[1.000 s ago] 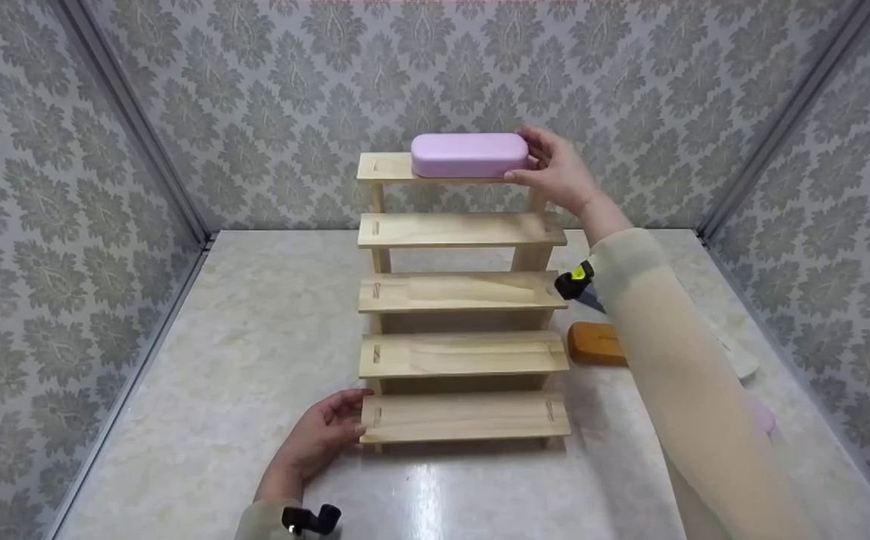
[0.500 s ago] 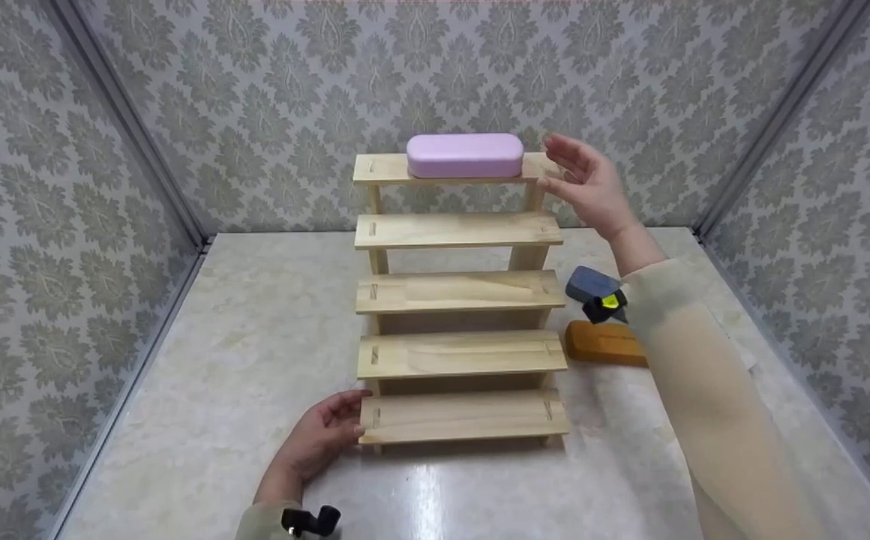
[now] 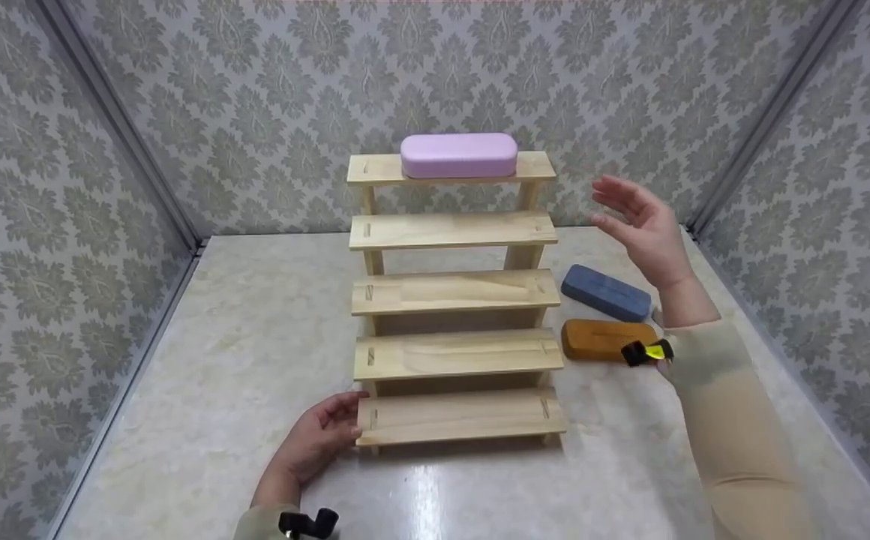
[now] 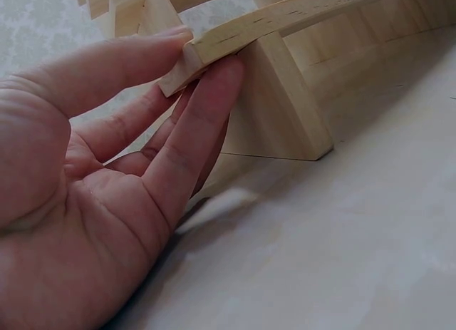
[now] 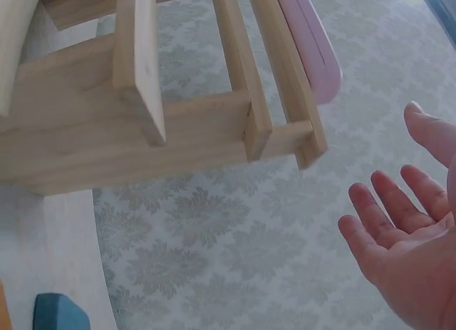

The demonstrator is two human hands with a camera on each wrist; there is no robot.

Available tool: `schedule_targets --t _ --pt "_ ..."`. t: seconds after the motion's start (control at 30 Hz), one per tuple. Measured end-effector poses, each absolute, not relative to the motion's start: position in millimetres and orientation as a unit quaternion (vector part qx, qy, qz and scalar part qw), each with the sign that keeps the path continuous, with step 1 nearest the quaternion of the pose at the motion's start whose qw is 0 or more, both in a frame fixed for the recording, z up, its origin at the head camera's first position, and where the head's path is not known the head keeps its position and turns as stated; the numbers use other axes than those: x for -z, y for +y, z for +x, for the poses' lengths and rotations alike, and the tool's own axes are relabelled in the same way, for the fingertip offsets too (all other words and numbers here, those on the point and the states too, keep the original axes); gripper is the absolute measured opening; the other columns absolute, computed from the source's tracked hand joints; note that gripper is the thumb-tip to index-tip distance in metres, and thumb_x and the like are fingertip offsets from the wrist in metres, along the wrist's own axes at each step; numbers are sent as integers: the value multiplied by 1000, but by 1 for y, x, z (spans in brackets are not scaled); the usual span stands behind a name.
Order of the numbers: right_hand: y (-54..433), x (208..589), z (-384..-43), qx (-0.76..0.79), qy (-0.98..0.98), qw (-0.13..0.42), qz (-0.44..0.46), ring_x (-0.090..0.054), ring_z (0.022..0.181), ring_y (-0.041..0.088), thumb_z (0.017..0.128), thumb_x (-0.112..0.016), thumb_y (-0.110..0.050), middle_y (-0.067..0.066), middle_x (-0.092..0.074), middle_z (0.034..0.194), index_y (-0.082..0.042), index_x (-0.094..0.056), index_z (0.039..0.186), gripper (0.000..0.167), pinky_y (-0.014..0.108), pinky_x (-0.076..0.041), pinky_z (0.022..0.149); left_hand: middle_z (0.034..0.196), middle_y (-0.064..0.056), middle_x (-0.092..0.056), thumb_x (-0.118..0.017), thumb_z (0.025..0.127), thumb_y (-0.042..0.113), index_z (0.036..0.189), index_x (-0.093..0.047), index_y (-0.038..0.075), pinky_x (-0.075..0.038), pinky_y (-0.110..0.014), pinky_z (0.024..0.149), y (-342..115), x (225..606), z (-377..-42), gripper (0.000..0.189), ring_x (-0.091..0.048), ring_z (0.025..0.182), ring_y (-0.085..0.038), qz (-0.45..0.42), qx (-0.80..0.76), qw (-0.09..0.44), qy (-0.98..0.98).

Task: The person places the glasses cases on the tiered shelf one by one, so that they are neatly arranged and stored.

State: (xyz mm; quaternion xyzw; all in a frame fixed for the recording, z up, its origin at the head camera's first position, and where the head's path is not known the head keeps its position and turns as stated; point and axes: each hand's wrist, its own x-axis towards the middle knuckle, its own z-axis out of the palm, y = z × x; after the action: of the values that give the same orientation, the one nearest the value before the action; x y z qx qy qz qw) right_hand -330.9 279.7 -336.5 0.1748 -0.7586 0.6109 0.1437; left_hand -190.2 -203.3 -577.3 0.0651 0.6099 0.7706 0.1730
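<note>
1. Left hand [image 3: 319, 433] pinches the stepped wooden shelf [image 3: 456, 294] at its bottom-left end; tugging could skew it.
2. Lavender case [image 3: 459, 156], atop the shelf, might topple if jolted.
3. Blue case [image 3: 606, 293], right of the shelf, could be knocked by the empty, loose-fingered right hand [image 3: 651, 236].

Right sleeve [image 3: 739, 435] pale cream, left cuff [image 3: 259, 523] similar; black wrist cameras [image 3: 635, 354], right bearing yellow patch [image 3: 655, 351].

The head camera looks down over the rack [image 3: 456, 291] both closer wrist views share.
</note>
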Motion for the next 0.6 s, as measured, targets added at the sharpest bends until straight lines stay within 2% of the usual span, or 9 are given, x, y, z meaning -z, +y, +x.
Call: schedule_targets --t 0.27,0.6 --pt "324 362 -304 -658 -713 175 165 -61 126 13 95 -69 -2 2 -65 136 3 -52 145 53 16 -54 96 127 0 -62 -67 87 -9 145 -42 -9 -57 -26 99 -201 578 -191 64 -62 118 -13 59 -776 173 603" --pt "382 393 -272 -688 -684 203 133 -64 121 10 93 -68 6 -2 -69 130 5 -54 143 51 13 -56 92 126 0 -63 -68 87 -9 145 -41 -11 -57 -25 97 -203 579 -191 64 -64 115 -13 71 -774 172 605"
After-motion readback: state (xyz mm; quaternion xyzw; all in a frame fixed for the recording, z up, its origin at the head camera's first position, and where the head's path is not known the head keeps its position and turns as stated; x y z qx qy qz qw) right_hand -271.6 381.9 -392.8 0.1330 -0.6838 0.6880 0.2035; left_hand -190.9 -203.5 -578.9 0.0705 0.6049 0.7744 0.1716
